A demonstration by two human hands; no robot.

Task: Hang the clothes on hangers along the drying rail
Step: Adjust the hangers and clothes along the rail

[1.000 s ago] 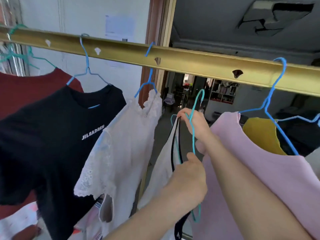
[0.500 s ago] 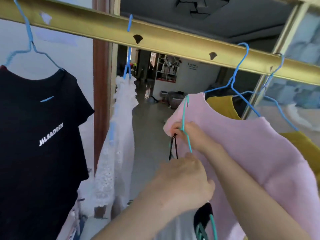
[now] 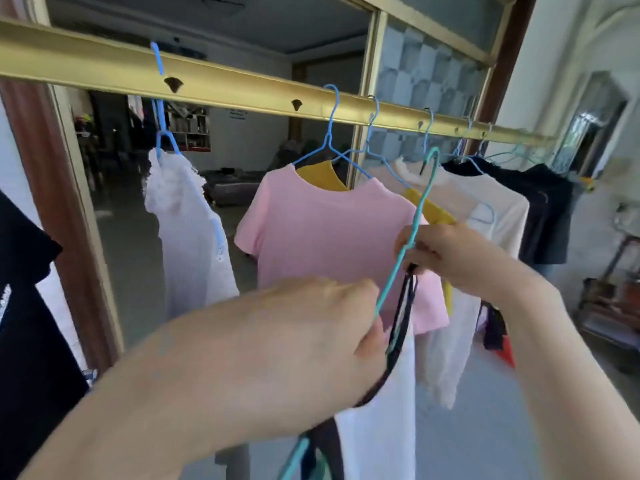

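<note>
Now the teal hanger (image 3: 423,202) has travelled rightward under the drying rail (image 3: 242,88), hook tilted up below it, not yet on. The right hand (image 3: 446,251) pinches its neck; the left hand (image 3: 311,341) grips its lower wire, the white garment (image 3: 377,427) dangling beneath. Hooking on probably comes next.

Blurred, the left hand (image 3: 304,341) hides part of the teal hanger (image 3: 420,206); the black T-shirt (image 3: 27,306) runs off-frame.
</note>
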